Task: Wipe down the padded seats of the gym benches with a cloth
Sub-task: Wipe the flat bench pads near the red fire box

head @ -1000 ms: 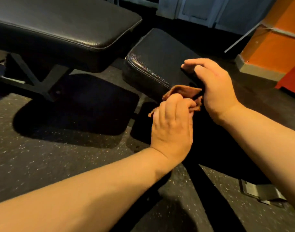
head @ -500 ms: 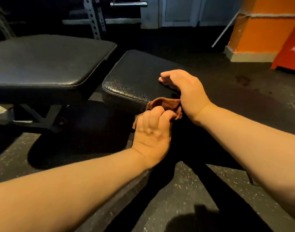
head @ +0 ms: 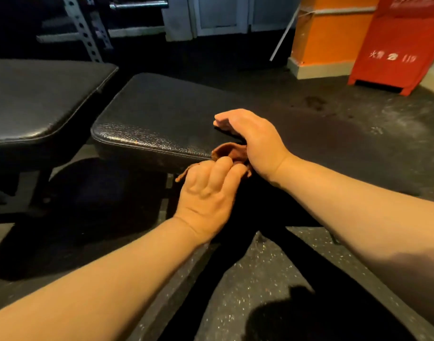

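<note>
A small brown cloth (head: 232, 151) is bunched at the near right corner of the black padded seat (head: 157, 112). My left hand (head: 208, 190) is below the seat's front edge, and its curled fingers pinch the cloth's lower part. My right hand (head: 250, 141) lies cupped over that corner of the seat, with the cloth's upper part tucked under its palm. Its thumb is hidden. A larger black bench pad (head: 38, 94) stands to the left, separated from the seat by a narrow gap.
A perforated rack upright (head: 85, 28) and a steel bar (head: 137, 4) stand behind the bench. A red cabinet (head: 403, 45) and an orange pillar (head: 329, 33) are at the back right. The floor is speckled rubber (head: 260, 279), and the bench frame lies in dark shadow under the pads.
The view has lifted and pulled back, showing more of the room. Both hands stay on the cloth at the seat's corner, and my left fingers have shifted their hold on it.
</note>
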`<state>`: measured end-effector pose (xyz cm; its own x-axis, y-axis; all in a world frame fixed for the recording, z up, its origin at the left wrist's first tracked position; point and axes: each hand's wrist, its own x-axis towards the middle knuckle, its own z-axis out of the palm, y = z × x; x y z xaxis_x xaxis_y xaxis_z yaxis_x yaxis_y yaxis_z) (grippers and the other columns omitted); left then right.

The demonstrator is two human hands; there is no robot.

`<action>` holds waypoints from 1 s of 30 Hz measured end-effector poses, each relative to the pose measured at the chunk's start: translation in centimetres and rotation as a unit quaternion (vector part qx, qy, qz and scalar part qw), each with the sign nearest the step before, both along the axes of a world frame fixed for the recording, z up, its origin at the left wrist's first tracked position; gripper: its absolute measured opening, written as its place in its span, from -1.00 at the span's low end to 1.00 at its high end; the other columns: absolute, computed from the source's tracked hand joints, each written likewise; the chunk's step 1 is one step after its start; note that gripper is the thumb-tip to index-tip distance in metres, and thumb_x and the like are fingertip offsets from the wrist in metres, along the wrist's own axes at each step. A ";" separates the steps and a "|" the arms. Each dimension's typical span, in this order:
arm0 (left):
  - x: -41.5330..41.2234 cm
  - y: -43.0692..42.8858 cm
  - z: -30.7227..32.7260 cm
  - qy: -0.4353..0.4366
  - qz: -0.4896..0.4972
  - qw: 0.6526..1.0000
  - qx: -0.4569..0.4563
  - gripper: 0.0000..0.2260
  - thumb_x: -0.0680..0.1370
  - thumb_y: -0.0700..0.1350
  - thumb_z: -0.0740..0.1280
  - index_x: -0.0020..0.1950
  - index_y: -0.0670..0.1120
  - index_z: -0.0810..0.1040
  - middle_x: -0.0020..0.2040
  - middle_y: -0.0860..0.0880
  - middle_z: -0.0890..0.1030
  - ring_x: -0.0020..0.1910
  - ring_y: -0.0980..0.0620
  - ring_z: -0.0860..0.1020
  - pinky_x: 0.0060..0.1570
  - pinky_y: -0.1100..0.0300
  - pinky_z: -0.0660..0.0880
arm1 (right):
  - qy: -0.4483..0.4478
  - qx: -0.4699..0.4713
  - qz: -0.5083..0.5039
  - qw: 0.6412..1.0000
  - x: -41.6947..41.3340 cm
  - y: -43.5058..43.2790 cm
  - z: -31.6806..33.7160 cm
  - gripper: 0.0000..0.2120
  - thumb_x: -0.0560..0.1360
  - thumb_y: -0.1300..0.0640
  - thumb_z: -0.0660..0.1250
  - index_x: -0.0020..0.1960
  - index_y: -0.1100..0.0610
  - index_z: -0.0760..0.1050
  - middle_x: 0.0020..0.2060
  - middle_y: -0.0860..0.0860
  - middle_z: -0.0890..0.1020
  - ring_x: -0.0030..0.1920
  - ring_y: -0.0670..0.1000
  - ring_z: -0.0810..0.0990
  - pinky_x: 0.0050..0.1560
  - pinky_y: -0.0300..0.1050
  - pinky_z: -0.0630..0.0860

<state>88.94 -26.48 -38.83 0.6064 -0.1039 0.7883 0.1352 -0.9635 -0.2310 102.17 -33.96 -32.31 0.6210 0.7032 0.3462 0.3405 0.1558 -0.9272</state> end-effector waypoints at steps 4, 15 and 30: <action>-3.4 4.3 0.7 -0.009 0.016 0.996 0.083 -0.75 0.60 -0.12 0.34 0.27 0.04 0.51 0.21 0.01 0.46 0.08 -0.10 0.47 -0.03 -0.03 0.36 | 0.031 -0.006 0.016 0.999 0.6 -0.2 0.2 -0.58 0.39 -0.20 0.22 0.04 0.02 0.65 0.09 0.06 0.68 0.18 0.08 0.61 0.33 0.11 0.47; 0.4 -0.3 -0.2 0.083 -0.042 0.992 0.090 -0.76 0.62 -0.16 0.15 0.22 -0.05 0.53 0.09 -0.07 0.57 -0.06 -0.13 0.47 -0.09 -0.01 0.34 | 0.182 0.035 0.041 0.982 1.4 0.0 0.6 -0.51 0.46 -0.09 0.19 0.15 0.23 0.62 0.12 0.19 0.68 0.22 0.20 0.60 0.36 0.10 0.46; 2.0 -0.7 -1.4 0.038 -0.064 0.991 0.107 -0.78 0.62 -0.18 0.11 0.21 -0.07 0.46 0.14 -0.09 0.44 -0.05 -0.14 0.43 -0.07 -0.03 0.32 | 0.235 0.038 0.043 0.970 2.0 -0.8 1.3 -0.56 0.70 0.08 0.03 0.27 0.38 0.51 0.22 0.32 0.60 0.16 0.19 0.60 0.30 -0.01 0.45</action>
